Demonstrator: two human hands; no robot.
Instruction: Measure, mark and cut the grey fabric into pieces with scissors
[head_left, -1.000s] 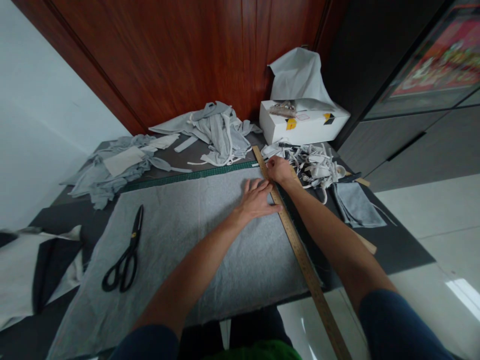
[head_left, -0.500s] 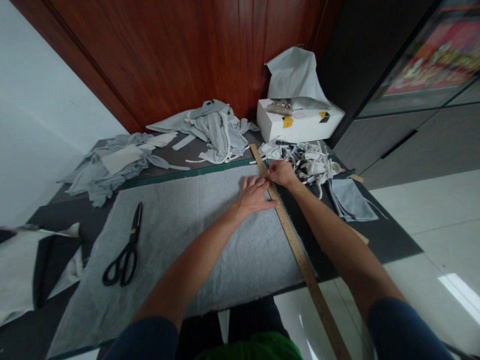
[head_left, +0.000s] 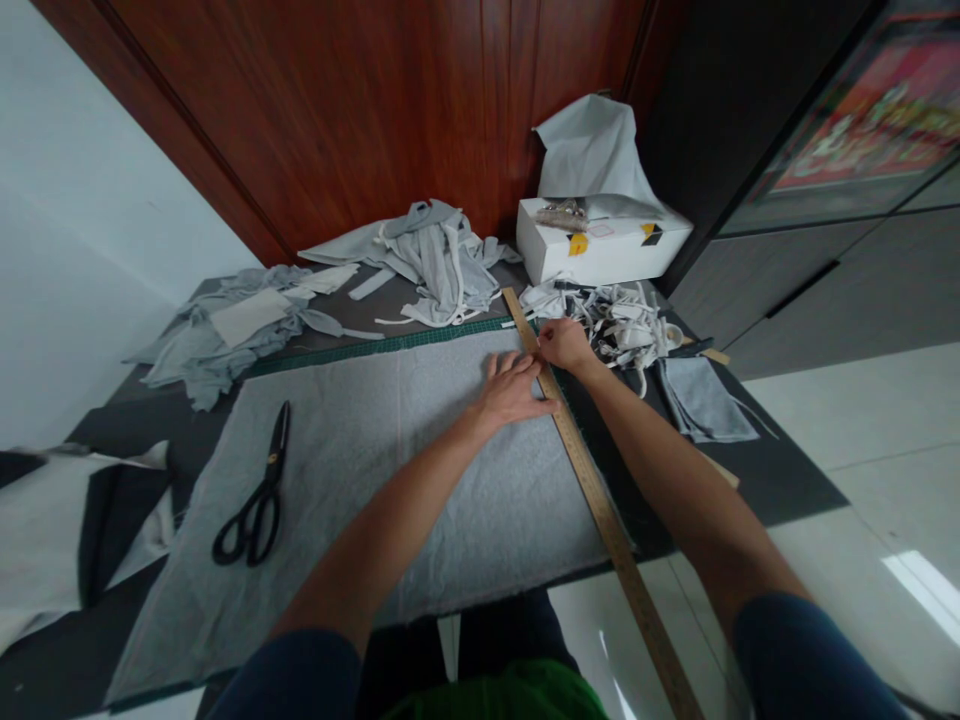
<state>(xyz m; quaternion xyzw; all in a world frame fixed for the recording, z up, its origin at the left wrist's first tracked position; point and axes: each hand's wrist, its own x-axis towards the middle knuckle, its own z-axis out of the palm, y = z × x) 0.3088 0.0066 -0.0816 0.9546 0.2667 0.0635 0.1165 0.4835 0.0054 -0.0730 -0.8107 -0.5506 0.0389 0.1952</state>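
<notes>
A long wooden ruler (head_left: 592,490) lies across the right end of a grey fabric sheet (head_left: 450,510) and overhangs the near table edge. My left hand (head_left: 514,388) rests with spread fingers on the fabric and the ruler, pressing it down. Just right of the ruler's upper part, my right hand (head_left: 562,343) is closed in a pinch against its edge. A small pale tip shows at its fingers, too little to name. Black-handled scissors (head_left: 259,500) lie on the fabric's left side. A green cutting mat (head_left: 330,355) shows beneath the fabric's far edge.
Behind the fabric are heaps of grey cloth (head_left: 442,260) and grey scraps (head_left: 202,340). A white box (head_left: 600,250) stands at the back right, with a pile of offcuts (head_left: 626,320) before it. Folded grey cloth (head_left: 705,400) lies at the right, pale and black cloth (head_left: 45,550) at the left.
The whole view has shifted very slightly. Both hands keep their places at the ruler, and the ruler and fabric look unmoved.
</notes>
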